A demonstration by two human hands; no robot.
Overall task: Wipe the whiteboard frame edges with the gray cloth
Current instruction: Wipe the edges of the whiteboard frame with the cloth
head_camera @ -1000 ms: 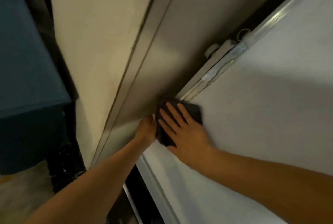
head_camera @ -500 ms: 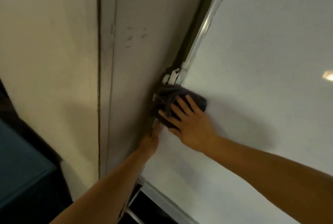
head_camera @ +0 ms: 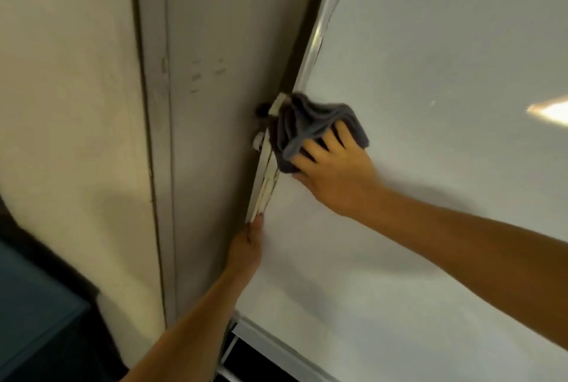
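Note:
The whiteboard (head_camera: 430, 59) fills the right of the view, and its silver left frame edge (head_camera: 319, 31) runs up from the middle to the top. My right hand (head_camera: 335, 172) presses the bunched gray cloth (head_camera: 307, 126) against that edge, beside a pale bracket (head_camera: 276, 105). My fingertips lie on the cloth. Lower down, my left hand (head_camera: 249, 249) grips the same frame edge (head_camera: 264, 188), fingers hidden behind the board.
A cream wall (head_camera: 76, 105) with a vertical grey trim strip (head_camera: 153, 136) stands just left of the board. The board's bottom frame rail (head_camera: 270, 341) runs along the lower middle. A dark blue surface (head_camera: 33, 314) sits at lower left.
My right hand has slid the cloth up along the left frame edge to the bracket, bunching it. My left hand held the edge throughout. The view swung upward.

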